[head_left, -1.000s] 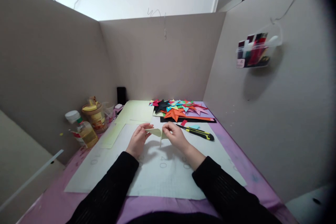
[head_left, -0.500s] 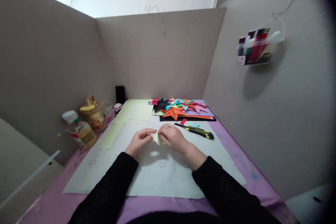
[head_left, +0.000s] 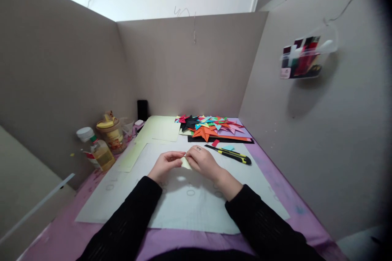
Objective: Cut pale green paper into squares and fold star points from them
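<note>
Between my hands is a small piece of pale yellow paper [head_left: 185, 163], folded, its lower point showing below the fingers. My left hand [head_left: 168, 164] pinches its left side between thumb and fingers. From the right, my right hand [head_left: 202, 160] grips the upper edge with bent fingers, which hide part of the paper. Both hands are just above a large white sheet [head_left: 190, 212] with faint numbers on it. A yellow and black utility knife [head_left: 234, 155] lies to the right of my right hand, beside a red scrap [head_left: 215, 142] and a light blue scrap [head_left: 228, 147].
Folded paper stars [head_left: 205, 132] in many colours are heaped at the back on coloured sheets. Pale yellow sheets [head_left: 165, 127] lie back left. A glue bottle [head_left: 102, 155], a lidded tub [head_left: 112, 134] and a black phone-like object [head_left: 142, 110] line the left side. Grey panels [head_left: 190, 69] enclose the table.
My left fingers have closed in on the paper and come nearer to my right hand. The paper has turned slightly. The whole view has shifted a little.
</note>
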Motion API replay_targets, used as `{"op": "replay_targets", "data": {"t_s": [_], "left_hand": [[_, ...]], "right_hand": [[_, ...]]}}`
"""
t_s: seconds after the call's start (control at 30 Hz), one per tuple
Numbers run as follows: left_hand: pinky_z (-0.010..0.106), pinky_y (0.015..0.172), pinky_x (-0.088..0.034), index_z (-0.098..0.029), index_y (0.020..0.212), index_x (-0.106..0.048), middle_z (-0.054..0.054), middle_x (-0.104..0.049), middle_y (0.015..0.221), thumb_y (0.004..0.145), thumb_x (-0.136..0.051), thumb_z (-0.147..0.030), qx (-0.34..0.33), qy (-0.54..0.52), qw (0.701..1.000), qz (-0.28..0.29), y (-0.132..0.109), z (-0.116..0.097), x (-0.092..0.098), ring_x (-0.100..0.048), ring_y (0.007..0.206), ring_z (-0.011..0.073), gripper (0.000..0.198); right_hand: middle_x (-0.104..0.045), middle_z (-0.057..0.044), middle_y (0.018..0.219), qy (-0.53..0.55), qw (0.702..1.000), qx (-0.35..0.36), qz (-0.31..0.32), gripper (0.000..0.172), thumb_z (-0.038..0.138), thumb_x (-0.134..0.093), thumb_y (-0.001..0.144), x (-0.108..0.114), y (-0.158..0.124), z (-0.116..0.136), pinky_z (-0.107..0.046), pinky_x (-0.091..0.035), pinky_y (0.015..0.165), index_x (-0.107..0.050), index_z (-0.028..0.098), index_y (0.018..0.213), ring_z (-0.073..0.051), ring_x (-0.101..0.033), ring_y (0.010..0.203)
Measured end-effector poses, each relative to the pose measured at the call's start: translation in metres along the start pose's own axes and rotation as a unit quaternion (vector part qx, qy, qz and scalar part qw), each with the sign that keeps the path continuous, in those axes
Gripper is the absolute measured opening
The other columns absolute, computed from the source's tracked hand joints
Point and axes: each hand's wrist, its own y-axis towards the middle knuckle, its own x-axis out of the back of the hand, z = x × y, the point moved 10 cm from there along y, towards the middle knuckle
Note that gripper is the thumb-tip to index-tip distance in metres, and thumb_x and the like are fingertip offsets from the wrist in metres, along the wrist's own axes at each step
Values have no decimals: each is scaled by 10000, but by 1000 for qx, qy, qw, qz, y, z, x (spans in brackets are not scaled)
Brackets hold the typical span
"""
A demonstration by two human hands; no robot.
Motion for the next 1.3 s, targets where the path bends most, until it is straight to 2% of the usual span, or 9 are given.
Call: {"op": "replay_targets", "data": {"t_s": [0.2, 0.63, 0.83, 1.03, 1.3], "left_hand": [[301, 746, -479, -157, 819, -722, 90, -706, 878, 644, -750, -255, -19, 44, 999, -3, 2, -3, 2, -629, 798, 204, 203], [295, 747, -486, -141, 790, -702, 80, -694, 856, 695, -710, -278, -82, 137, 987, 23, -1, -20, -4, -625, 802, 193, 167], [309, 757, -495, -145, 779, -696, 83, -690, 860, 706, -687, -295, -82, 155, 984, 18, -2, -23, -6, -624, 821, 199, 167], [317, 795, -491, -152, 852, -694, 85, -680, 921, 719, -667, -326, -65, 169, 983, 29, -2, -20, -9, -610, 892, 210, 221], [285, 726, -486, -143, 786, -694, 67, -693, 812, 703, -695, -288, -73, 144, 987, -1, -3, -21, -5, -625, 769, 183, 167]], "right_hand": [[-595, -47, 770, 15, 1000, -3, 8, 133, 183, -453, 860, -1, 1, 1, -285, -413, 696, -580, 191, 823, -165, -526, 746], [-586, -48, 765, 16, 999, 28, 22, 99, 173, -491, 837, -1, 4, 8, -292, -416, 686, -587, 193, 825, -169, -517, 739], [-576, -45, 754, 13, 999, 20, 30, 99, 185, -479, 845, -6, 3, 5, -285, -410, 670, -574, 190, 816, -166, -512, 730], [-571, -44, 758, 12, 999, 11, 28, 102, 176, -465, 849, -8, 2, -1, -284, -408, 673, -560, 187, 815, -166, -506, 740], [-587, -53, 790, 14, 1000, 22, -4, 118, 205, -456, 874, -1, 0, 4, -315, -410, 717, -569, 194, 843, -178, -513, 778]]}}
